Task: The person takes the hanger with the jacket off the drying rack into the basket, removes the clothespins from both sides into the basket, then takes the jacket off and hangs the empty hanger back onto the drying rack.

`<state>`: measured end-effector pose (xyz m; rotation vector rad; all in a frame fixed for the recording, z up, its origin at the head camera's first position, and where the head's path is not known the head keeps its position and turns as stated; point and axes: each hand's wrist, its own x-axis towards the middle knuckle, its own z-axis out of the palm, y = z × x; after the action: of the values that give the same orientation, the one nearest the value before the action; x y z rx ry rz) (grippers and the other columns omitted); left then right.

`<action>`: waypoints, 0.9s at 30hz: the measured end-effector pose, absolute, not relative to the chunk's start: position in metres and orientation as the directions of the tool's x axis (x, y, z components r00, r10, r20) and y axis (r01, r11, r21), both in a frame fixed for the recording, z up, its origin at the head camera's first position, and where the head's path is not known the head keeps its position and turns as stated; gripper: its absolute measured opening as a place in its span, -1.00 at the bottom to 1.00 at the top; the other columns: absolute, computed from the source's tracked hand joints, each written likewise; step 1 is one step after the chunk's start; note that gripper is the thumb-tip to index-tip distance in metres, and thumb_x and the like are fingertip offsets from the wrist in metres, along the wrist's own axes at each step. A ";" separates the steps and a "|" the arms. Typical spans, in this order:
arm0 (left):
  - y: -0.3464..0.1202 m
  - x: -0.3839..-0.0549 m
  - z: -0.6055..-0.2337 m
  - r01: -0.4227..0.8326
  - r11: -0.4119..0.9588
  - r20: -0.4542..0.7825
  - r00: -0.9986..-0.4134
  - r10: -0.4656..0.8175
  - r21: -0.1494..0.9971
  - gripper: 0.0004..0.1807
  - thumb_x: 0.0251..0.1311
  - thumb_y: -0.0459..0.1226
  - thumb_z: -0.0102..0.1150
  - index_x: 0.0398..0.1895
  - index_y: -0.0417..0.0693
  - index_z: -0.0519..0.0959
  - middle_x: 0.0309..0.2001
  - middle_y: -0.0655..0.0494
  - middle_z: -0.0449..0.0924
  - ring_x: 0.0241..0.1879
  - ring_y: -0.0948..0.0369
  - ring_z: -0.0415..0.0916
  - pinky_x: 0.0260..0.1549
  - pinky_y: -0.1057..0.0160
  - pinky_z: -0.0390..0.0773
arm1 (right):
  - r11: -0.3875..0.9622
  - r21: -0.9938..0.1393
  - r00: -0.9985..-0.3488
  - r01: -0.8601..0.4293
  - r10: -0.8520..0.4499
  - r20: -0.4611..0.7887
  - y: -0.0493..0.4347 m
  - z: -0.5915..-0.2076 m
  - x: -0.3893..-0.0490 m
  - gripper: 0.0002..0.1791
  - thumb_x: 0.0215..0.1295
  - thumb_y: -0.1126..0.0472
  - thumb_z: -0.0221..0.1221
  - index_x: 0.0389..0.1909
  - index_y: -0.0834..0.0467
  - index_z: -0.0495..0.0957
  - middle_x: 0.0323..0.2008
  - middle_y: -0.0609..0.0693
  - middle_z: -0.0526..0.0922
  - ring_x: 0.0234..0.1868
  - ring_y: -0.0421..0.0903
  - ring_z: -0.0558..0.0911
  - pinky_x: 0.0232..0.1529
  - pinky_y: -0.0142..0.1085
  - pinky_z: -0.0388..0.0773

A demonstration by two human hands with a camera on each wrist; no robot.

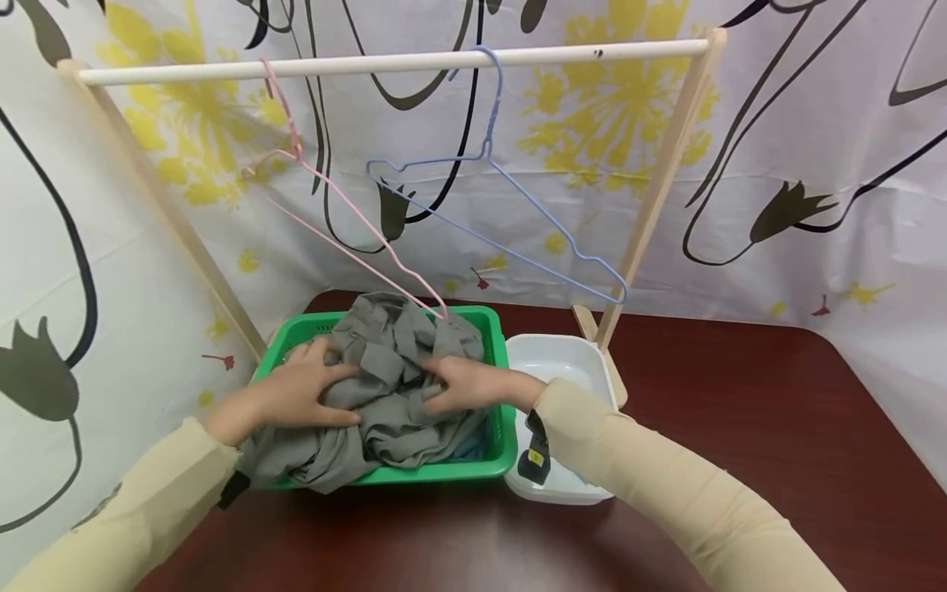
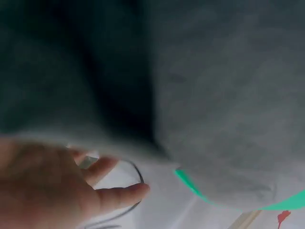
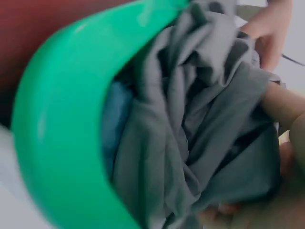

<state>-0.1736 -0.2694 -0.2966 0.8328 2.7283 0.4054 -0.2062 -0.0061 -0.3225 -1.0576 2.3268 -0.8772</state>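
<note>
A heap of crumpled grey cloth (image 1: 399,427), its kind hidden by the folds, fills the green basket (image 1: 505,436) and spills over its front left rim. My left hand (image 1: 307,390) rests on the left part of the cloth, thumb and fingers spread apart. In the left wrist view its thumb (image 2: 126,195) is straight beside the cloth. My right hand (image 1: 473,385) touches the right part of the heap, its thumb apart from the fingers. Some fingertips are hidden in the folds. Blue fabric (image 3: 116,121) shows under the grey cloth.
A white rod (image 1: 399,62) on wooden posts spans the back. From it hang a pink hanger (image 1: 344,197), its lower end overlapping the cloth, and a blue hanger (image 1: 533,201). A white basin (image 1: 562,353) stands right of the basket, under my right forearm, on the dark red table (image 1: 710,395).
</note>
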 end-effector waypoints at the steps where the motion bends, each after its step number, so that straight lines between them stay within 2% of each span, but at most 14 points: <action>1: -0.267 -0.173 -0.299 0.511 0.801 -0.172 -0.798 0.577 0.313 -0.21 0.02 0.13 0.22 0.19 -0.23 0.39 0.17 -0.39 0.10 0.10 -0.30 0.11 -0.11 -0.23 0.31 | 0.537 -0.632 -0.627 -0.559 -0.772 -0.101 -0.007 -0.324 -0.204 -0.36 0.15 0.21 0.20 0.25 0.30 0.28 -0.40 0.10 0.42 -0.39 -0.08 0.36 -0.29 -0.30 0.35; 3: -0.263 -0.172 -0.305 0.526 0.795 -0.211 -0.777 0.594 0.302 -0.25 0.03 0.08 0.24 0.17 -0.27 0.40 0.29 -0.43 -0.07 0.22 -0.39 -0.09 -0.03 -0.34 0.19 | 0.588 -0.526 -0.662 -0.615 -0.747 -0.060 -0.008 -0.328 -0.201 -0.38 0.08 0.16 0.29 0.18 0.24 0.37 -0.01 0.24 0.35 -0.03 0.05 0.35 -0.05 -0.18 0.35; 4: -0.262 -0.172 -0.307 0.518 0.793 -0.252 -0.761 0.598 0.321 -0.24 0.04 0.04 0.25 0.19 -0.29 0.37 0.31 -0.44 -0.11 0.23 -0.41 -0.14 -0.01 -0.35 0.16 | 0.613 -0.490 -0.683 -0.620 -0.729 -0.047 -0.009 -0.329 -0.200 -0.32 0.04 0.13 0.33 0.21 0.20 0.34 0.19 0.28 0.18 0.16 0.12 0.22 0.08 -0.11 0.30; 6: -0.260 -0.172 -0.312 0.503 0.790 -0.321 -0.728 0.606 0.350 -0.21 0.05 -0.03 0.27 0.24 -0.33 0.28 0.30 -0.46 -0.13 0.23 -0.41 -0.15 0.02 -0.33 0.14 | 0.636 -0.501 -0.708 -0.586 -0.703 -0.065 -0.009 -0.331 -0.199 -0.08 0.00 0.11 0.37 0.35 0.15 0.10 0.37 0.26 -0.14 0.34 0.19 -0.01 0.19 -0.02 0.20; 7: -0.259 -0.172 -0.314 0.502 0.788 -0.348 -0.711 0.611 0.357 -0.20 0.05 -0.06 0.27 0.27 -0.35 0.23 0.29 -0.48 -0.11 0.23 -0.41 -0.13 0.03 -0.31 0.15 | 0.626 -0.530 -0.701 -0.571 -0.708 -0.081 -0.009 -0.333 -0.200 0.02 0.00 0.13 0.36 0.40 0.15 -0.06 0.39 0.23 -0.24 0.37 0.16 -0.08 0.23 -0.03 0.15; 9: -0.258 -0.173 -0.318 0.491 0.788 -0.395 -0.685 0.613 0.371 -0.15 0.06 -0.10 0.27 0.30 -0.38 0.14 0.29 -0.49 -0.11 0.24 -0.38 -0.10 0.05 -0.28 0.16 | 0.605 -0.587 -0.674 -0.538 -0.727 -0.132 -0.009 -0.337 -0.202 0.17 0.04 0.15 0.34 0.42 0.17 -0.36 0.41 0.18 -0.29 0.39 0.08 -0.10 0.26 -0.11 0.11; 11: -0.259 -0.174 -0.321 0.481 0.789 -0.427 -0.666 0.612 0.381 -0.13 0.07 -0.13 0.27 0.32 -0.41 0.08 0.30 -0.48 -0.11 0.25 -0.34 -0.07 0.08 -0.24 0.17 | 0.582 -0.631 -0.628 -0.513 -0.756 -0.187 -0.008 -0.341 -0.203 0.19 0.10 0.18 0.29 0.39 0.21 -0.50 0.41 0.17 -0.26 0.39 0.02 -0.06 0.27 -0.17 0.10; 14: -0.259 -0.177 -0.324 0.453 0.793 -0.471 -0.640 0.607 0.406 -0.12 0.11 -0.14 0.23 0.34 -0.43 0.02 0.32 -0.46 -0.16 0.28 -0.28 -0.10 0.12 -0.20 0.14 | 0.583 -0.645 -0.578 -0.494 -0.774 -0.258 -0.005 -0.343 -0.204 0.11 0.17 0.17 0.22 0.39 0.24 -0.48 0.41 0.17 -0.20 0.38 -0.02 -0.04 0.28 -0.22 0.08; 19: -0.259 -0.184 -0.327 0.417 0.801 -0.512 -0.619 0.596 0.429 -0.10 0.15 -0.12 0.19 0.36 -0.42 -0.05 0.35 -0.42 -0.23 0.32 -0.24 -0.21 0.17 -0.18 0.06 | 0.602 -0.633 -0.543 -0.488 -0.777 -0.320 0.001 -0.342 -0.205 0.01 0.22 0.13 0.17 0.42 0.21 -0.37 0.42 0.12 -0.17 0.39 -0.08 -0.07 0.29 -0.25 0.04; 27: -0.266 -0.183 -0.325 0.390 0.795 -0.468 -0.654 0.595 0.465 -0.09 0.16 -0.04 0.15 0.37 -0.39 -0.06 0.35 -0.42 -0.24 0.32 -0.27 -0.23 0.16 -0.23 0.02 | 0.571 -0.677 -0.526 -0.464 -0.793 -0.309 0.011 -0.337 -0.206 -0.03 0.22 0.14 0.16 0.43 0.20 -0.31 0.41 0.11 -0.15 0.38 -0.07 -0.06 0.29 -0.22 0.05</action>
<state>-0.1834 -0.2662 -0.3254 0.7263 2.3600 0.4322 -0.2062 0.0112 -0.3374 -0.9992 2.1990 -0.7080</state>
